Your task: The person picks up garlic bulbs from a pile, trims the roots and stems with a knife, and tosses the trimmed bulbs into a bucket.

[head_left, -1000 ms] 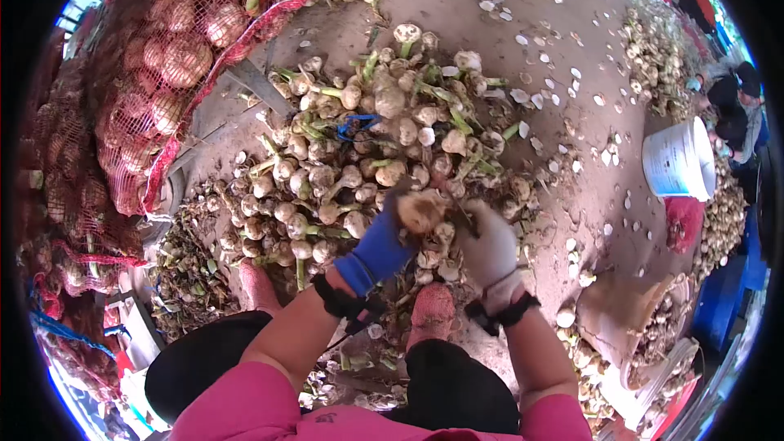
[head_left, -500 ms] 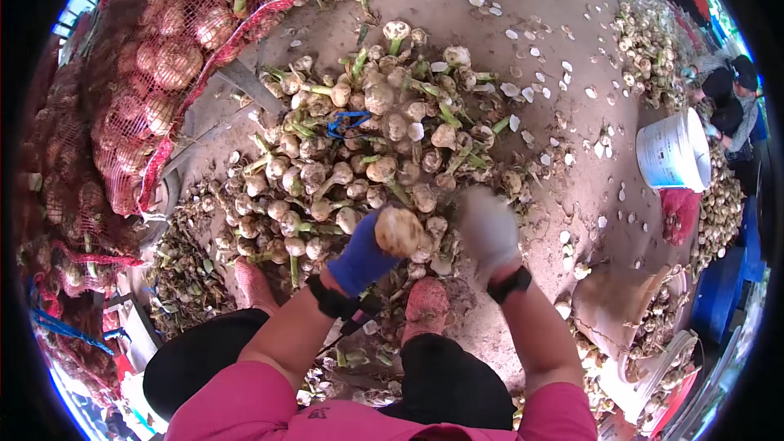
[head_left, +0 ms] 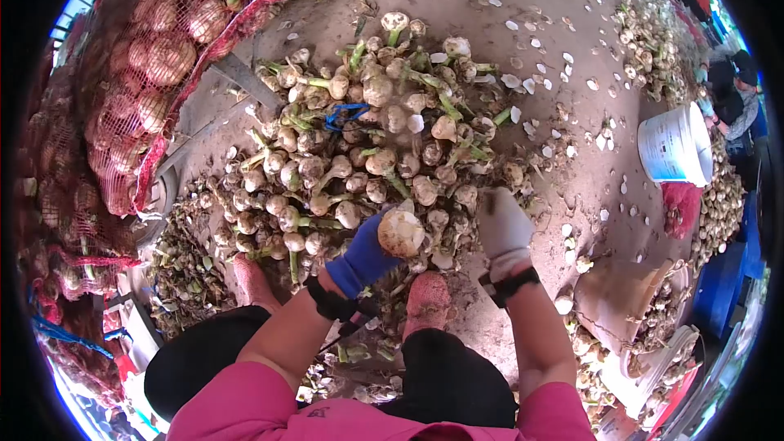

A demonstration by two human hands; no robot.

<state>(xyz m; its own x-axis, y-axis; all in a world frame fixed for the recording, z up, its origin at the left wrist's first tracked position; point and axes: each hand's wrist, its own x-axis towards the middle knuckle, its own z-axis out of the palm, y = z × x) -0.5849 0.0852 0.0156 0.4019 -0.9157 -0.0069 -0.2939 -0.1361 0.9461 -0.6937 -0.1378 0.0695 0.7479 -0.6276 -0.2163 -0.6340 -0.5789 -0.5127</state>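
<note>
In a blue glove, my left hand (head_left: 365, 255) is wrapped around a large garlic bulb (head_left: 400, 233), whose pale, brown-marked face is turned up. To its right, my right hand (head_left: 504, 229) wears a whitish glove with dirty fingertips. Its fingers are curled, and anything they hold is too small or hidden to make out. Beyond both hands spreads a pile of garlic bulbs with green stems (head_left: 347, 163) on the ground. A blue strip (head_left: 346, 116) lies among the bulbs.
Red mesh sacks of bulbs (head_left: 163, 65) fill the left side. A white bucket (head_left: 674, 145) and a tipped tan container (head_left: 621, 298) stand at right. Another person (head_left: 739, 106) is at the far right beside more garlic. Peel scraps dot the floor (head_left: 563, 41).
My right hand has shifted slightly right and is less blurred. The bulb in my left hand has turned a little, and the view has shifted slightly.
</note>
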